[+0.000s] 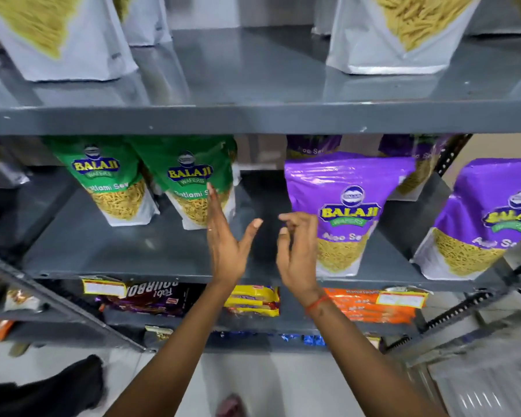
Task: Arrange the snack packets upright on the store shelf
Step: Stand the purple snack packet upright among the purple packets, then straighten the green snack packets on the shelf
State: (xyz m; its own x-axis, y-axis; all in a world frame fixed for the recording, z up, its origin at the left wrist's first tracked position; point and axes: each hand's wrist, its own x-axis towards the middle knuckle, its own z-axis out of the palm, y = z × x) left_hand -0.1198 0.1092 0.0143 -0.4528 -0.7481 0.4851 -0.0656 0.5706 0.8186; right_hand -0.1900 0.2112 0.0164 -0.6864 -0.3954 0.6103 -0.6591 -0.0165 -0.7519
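Two green Balaji snack packets [109,182] [196,185] stand upright at the left of the grey middle shelf [103,251]. A purple Balaji packet [343,212] stands upright at centre right, and another purple packet [487,224] stands further right, with more purple packets behind them. My left hand [226,245] is flat and open in front of the right green packet, holding nothing. My right hand [297,251] has loosely curled fingers beside the left edge of the centre purple packet and grips nothing. A gap of bare shelf lies between the hands.
White pouches of yellow sev [400,34] stand on the upper shelf [253,115]. Below, biscuit packs lie flat: a dark Bourbon pack [151,296], yellow packs [253,300] and an orange pack [370,305]. A slotted metal upright [451,158] rises at the right.
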